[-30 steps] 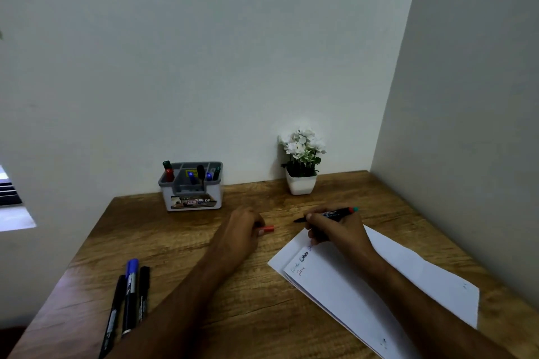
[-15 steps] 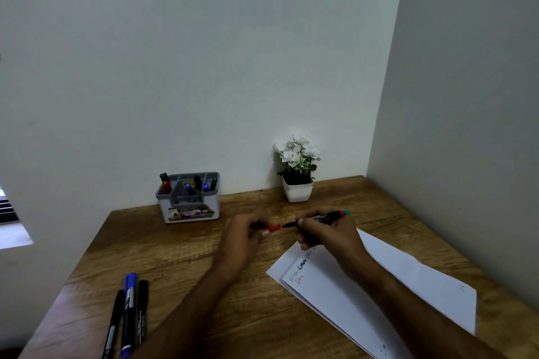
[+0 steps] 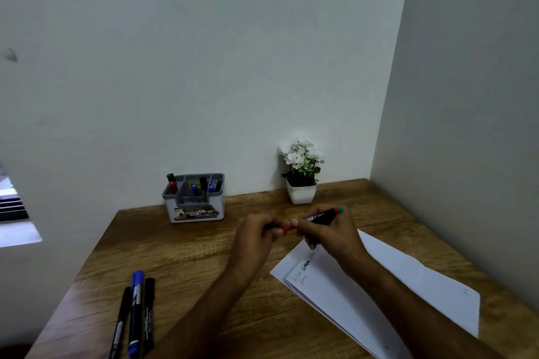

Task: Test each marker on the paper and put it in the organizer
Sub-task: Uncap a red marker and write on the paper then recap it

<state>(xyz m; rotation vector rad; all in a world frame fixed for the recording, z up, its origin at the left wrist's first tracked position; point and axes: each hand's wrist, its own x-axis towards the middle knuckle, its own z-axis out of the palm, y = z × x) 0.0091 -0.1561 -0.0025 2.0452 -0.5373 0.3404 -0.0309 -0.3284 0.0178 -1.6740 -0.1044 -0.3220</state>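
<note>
While both hands meet just in front of the organizer [image 3: 194, 198], the right hand [image 3: 329, 234] grips the black marker [image 3: 322, 216] — the left hand [image 3: 253, 237] pinches its red cap [image 3: 287, 228] at the tip. Paper [image 3: 379, 285] lies on the desk [image 3: 180, 256], right of the organizer.

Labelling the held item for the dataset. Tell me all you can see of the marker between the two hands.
The marker has a black barrel with white print and a teal end cap pointing up and right. It lies nearly level, tilted slightly, above the wooden desk near the paper's far corner. The right hand grips the barrel; the left hand pinches a red cap at the tip end. Whether the cap is fully seated cannot be told. It looks like plastic.
</note>
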